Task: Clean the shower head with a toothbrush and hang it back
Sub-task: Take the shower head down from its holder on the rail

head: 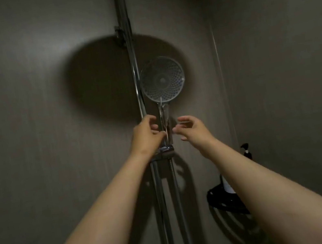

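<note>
both grips are up at the fixture and neither is clamped: left grip (147, 135) has half-curled fingers with their tips at the left edge of the handle, not wrapped round it, and contact is too blurred to call; right grip (192, 127) hangs loosely curled just beside the handle's right edge, apart from it, holding nothing. grey wall (48, 120) behind, dim light, big round shadow on it. chrome rail (135, 72) runs vertical up the wall. hose (177, 194) drops straight down from the holder, close beside the rail. shower head (162, 79) seated in place, round face toward the camera, above both grips. its handle (165, 116) is the key: long axis vertical, between the two grips, left nearer. holder (166, 150) clamps the handle's foot just below the left wrist, so a lift would likely go up and out. rail crowds the left side; the right side is freer. black corner caddy (221, 199) lower right, partly behind the right forearm, pump bottle (246, 153) above it, both well apart from the work. no toothbrush in view.
</note>
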The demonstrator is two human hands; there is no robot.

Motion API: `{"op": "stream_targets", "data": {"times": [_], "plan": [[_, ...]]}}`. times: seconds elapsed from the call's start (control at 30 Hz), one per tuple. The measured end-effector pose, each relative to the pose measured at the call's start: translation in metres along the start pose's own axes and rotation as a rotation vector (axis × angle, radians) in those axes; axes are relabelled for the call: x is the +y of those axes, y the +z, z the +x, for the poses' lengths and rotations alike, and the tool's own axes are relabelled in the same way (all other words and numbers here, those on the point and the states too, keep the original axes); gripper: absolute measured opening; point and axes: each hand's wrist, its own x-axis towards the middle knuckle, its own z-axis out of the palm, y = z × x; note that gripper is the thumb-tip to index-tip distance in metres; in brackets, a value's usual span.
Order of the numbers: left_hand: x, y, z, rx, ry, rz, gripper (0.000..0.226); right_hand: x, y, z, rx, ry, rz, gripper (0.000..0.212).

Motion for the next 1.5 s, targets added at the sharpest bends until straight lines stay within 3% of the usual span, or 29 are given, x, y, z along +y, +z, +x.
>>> {"op": "stream_targets", "data": {"times": [0.13, 0.27, 0.53, 0.7, 1.0, 1.5], "plan": [[-0.008, 0.014, 0.009, 0.025, 0.074, 0.154, 0.043, 0.008, 0.008, 0.016, 0.025, 0.006, -0.030, 0.051], [-0.012, 0.024, 0.014, 0.121, 0.181, 0.404, 0.046, 0.016, 0.013, 0.027, -0.039, 0.036, -0.010, 0.039], [-0.020, 0.038, 0.018, 0.189, 0.160, 0.116, 0.051, 0.012, 0.012, 0.028, -0.083, -0.018, 0.026, 0.015], [0.001, 0.034, 0.030, 0.254, 0.190, -0.065, 0.055, -0.015, 0.012, 0.033, 0.009, -0.108, 0.115, 0.018], [0.035, 0.052, 0.040, 0.049, 0.186, -0.395, 0.058, -0.046, -0.031, 0.018, 0.096, -0.220, 0.007, 0.013], [0.027, 0.138, -0.103, -0.243, 0.006, -0.428, 0.054, 0.027, -0.116, -0.121, 0.164, 0.074, -0.174, 0.020]]}}
